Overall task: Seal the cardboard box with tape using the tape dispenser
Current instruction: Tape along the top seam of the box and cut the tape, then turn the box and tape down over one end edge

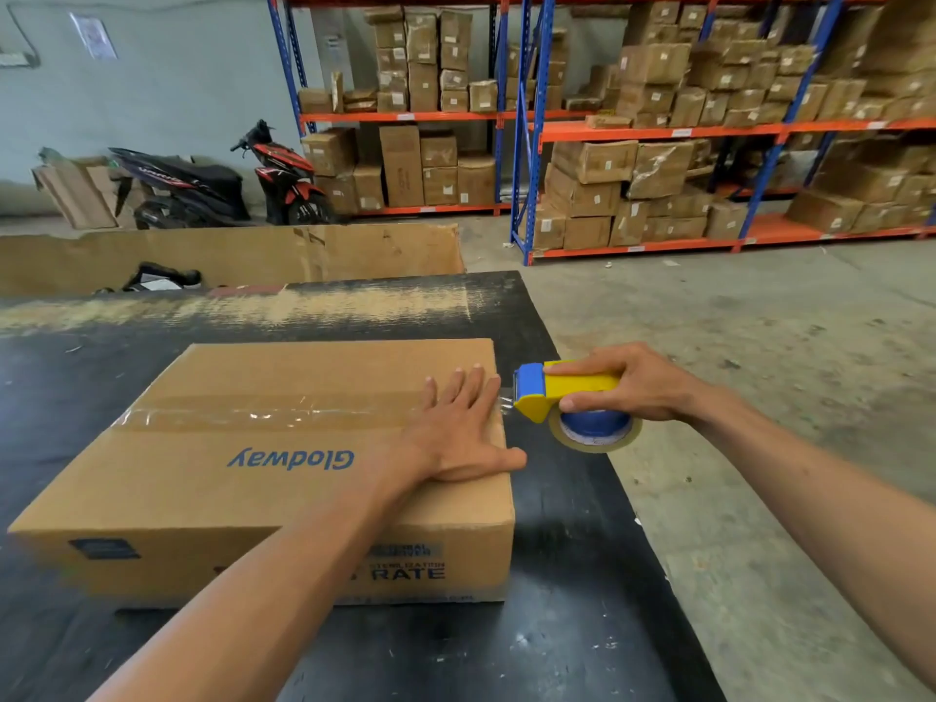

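Note:
A closed cardboard box (263, 473) printed "Glodway" lies on the black table (572, 575). A strip of clear tape (263, 412) runs along its top seam from the left edge to the right edge. My left hand (456, 433) lies flat, fingers spread, on the box top at the right end of the tape. My right hand (628, 382) grips the yellow and blue tape dispenser (567, 392) just past the box's right edge. A short stretch of tape spans from the box to the dispenser's blade. The tape roll (597, 433) hangs under the handle.
A large flattened cardboard sheet (228, 255) stands behind the table. Shelving racks (658, 129) full of boxes line the back wall. Two scooters (228, 179) are parked at the back left. Bare concrete floor (759, 321) lies to the right of the table.

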A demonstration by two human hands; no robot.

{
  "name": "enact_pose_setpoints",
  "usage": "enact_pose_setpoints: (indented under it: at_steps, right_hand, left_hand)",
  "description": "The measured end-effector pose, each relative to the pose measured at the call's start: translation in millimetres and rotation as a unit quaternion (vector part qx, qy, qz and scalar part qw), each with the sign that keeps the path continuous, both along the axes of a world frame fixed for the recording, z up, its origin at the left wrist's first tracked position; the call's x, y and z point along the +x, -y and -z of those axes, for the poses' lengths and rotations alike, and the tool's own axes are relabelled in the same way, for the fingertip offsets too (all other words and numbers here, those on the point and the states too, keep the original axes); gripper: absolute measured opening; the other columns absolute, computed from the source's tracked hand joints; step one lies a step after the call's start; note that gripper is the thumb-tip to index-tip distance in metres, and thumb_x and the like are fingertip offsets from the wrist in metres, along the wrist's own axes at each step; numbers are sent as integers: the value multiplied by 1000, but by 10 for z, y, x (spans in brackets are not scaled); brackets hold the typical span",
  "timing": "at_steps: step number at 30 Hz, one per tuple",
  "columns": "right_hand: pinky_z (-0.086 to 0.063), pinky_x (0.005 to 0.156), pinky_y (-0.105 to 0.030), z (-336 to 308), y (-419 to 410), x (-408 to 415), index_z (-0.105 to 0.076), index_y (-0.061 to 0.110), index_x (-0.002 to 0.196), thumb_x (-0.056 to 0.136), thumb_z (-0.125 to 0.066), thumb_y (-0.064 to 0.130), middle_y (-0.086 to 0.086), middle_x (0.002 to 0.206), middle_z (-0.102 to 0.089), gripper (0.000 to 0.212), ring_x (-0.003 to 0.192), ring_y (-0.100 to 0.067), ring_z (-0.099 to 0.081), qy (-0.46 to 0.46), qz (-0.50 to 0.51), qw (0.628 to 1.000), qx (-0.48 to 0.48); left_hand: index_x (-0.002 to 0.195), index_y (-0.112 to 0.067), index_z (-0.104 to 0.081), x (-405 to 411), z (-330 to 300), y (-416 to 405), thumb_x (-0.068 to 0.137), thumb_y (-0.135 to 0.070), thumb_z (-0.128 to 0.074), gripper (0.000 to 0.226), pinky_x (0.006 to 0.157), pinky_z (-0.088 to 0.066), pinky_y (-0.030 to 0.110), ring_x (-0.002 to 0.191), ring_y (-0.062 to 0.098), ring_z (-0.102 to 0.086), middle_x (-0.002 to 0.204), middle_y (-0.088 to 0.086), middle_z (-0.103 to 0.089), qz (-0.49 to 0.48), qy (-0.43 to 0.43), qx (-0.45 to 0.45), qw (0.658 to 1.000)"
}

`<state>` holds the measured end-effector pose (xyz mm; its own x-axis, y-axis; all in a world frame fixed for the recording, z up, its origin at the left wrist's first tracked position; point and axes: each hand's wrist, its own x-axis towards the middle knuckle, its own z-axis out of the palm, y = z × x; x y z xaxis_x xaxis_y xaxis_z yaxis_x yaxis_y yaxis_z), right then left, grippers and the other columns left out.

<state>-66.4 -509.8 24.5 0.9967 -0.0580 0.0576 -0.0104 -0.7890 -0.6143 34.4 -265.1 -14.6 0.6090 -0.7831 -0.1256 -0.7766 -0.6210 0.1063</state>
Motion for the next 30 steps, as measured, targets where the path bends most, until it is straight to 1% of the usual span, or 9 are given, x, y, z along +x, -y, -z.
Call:
enact_pose_setpoints:
  at_steps: [5,8,12,14,16,22,24,26,30]
  right_hand:
    - [-44,75,-25,-56,-15,-33,-65,64,117,65,-74,73,12,97,-61,54,92,-9,-58,-3,-13,999,-29]
    - [-46,76,-32,-10,-69,20,-55,75,110,63,-62,85,6,92,-61,48,87,-12,-58,7,-31,995,-96]
    - [-39,66,-29,-15,-166,87,-51,71,119,72,-58,85,6,85,-54,50,78,-15,-53,26,-48,978,-200]
    - [-35,64,-30,-84,-247,110,-54,68,125,74,-54,84,8,86,-50,53,76,-14,-50,-1,-83,943,-321]
    - [-32,64,-31,-61,-379,78,-56,63,129,76,-52,80,8,90,-45,56,75,-14,-45,-56,-143,882,-445]
    - [-30,64,-30,54,-384,5,-54,60,133,80,-53,80,8,92,-43,56,77,-15,-45,-54,-96,896,-431]
    - [-31,66,-30,36,-347,-12,-54,62,132,79,-52,81,8,92,-45,57,83,-18,-54,-53,-74,899,-429]
    - [-32,67,-30,20,-319,-24,-54,63,132,78,-52,82,9,92,-45,58,92,-19,-59,-62,-53,904,-420]
    - [-34,70,-30,18,-310,-84,-53,62,132,78,-53,83,10,93,-45,59,96,-19,-59,-72,-22,912,-403]
  left_hand:
    - [158,-21,9,31,-33,-41,82,-76,-39,105,121,5,54,152,24,13,165,5,15,16,3,-1,1000]
    - [158,-21,8,24,-25,-51,81,-76,-38,105,121,4,54,152,24,11,165,5,14,16,7,-3,1000]
    - [158,-21,9,26,-15,-55,82,-76,-38,105,121,5,54,152,23,12,166,5,14,18,14,-1,1000]
    - [158,-21,8,35,-11,-39,82,-75,-39,105,120,5,55,152,23,13,166,5,13,13,15,4,1000]
    - [158,-21,7,17,0,-30,80,-76,-39,106,120,6,55,152,22,13,166,4,13,8,11,5,1000]
    - [153,-40,15,-20,-95,17,87,-75,-28,87,117,6,61,152,30,11,166,10,11,9,1,26,1000]
    - [156,-31,13,-80,-105,160,92,-73,-16,81,117,6,62,152,33,6,166,13,6,-63,-31,-30,997]
    - [156,-9,11,-119,-72,327,99,-61,-15,82,118,8,60,151,39,9,163,23,7,-173,-44,-77,981]
    - [151,9,8,-113,-42,459,101,-38,-23,75,118,12,57,146,47,18,158,32,17,-228,-45,-28,972]
